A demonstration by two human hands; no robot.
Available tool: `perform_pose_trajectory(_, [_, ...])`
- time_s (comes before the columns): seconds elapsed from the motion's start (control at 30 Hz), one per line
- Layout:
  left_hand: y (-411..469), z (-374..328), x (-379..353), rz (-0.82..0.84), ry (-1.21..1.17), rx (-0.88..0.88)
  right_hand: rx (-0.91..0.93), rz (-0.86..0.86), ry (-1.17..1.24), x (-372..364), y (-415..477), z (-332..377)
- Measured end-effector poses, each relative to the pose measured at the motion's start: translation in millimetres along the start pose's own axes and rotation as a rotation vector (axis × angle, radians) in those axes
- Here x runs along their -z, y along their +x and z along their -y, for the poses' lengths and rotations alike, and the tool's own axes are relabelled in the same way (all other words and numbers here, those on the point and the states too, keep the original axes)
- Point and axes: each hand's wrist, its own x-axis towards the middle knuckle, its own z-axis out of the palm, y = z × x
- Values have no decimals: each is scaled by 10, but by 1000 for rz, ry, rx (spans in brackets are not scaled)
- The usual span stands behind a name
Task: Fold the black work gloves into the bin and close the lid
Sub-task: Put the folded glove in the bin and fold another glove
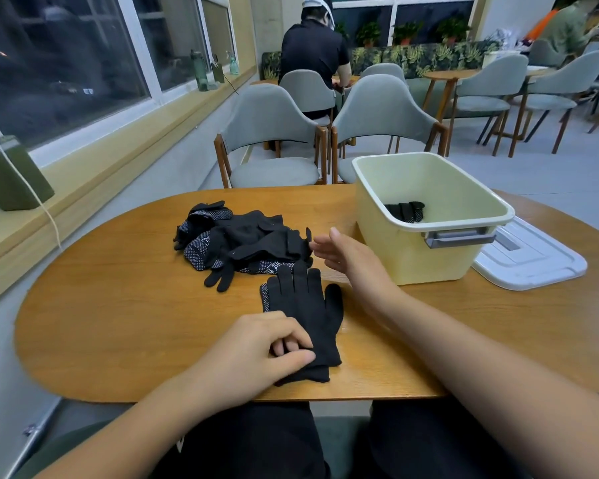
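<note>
Head view: left hand [270,344] pinches two stacked gloves [305,305], right hand [339,252] relaxed, one bin [395,261], one lid [533,264]

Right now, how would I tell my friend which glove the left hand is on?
Look at the oval wooden table, near its front edge, left of the cream bin. The left hand holds the cuff of the flat glove there. It lies spread out with fingers pointing away, unlike the crumpled pile of gloves behind it.
</note>
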Motion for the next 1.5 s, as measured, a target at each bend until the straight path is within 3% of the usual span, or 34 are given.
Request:
perform_pose_trajectory(0.2, [153,135,154,-127,-21,81,159,22,-319,138,-342,54])
perform_pose_trajectory(0.33, [292,324,205,-231,-61,155,191,75,-411,166,-533,4])
perform_pose_trajectory(0.53, [450,598,173,-351,13,250,439,293,-729,113,-758,-88])
perform_pose_trajectory(0.77, [292,610,35,-386,7,196,539,436,-931,-57,-889,-186])
perform_pose_trajectory(0.97, [14,526,57,-140,-36,100,599,439,-981,-75,-898,-189])
perform_pose_trajectory(1.2, [-130,435,138,-10,-117,69,624,489,-1091,-26,-895,-74])
perform_pose_trajectory(1.5, [-183,419,91,-22,-115,32,679,470,-1129,-12,-894,-90])
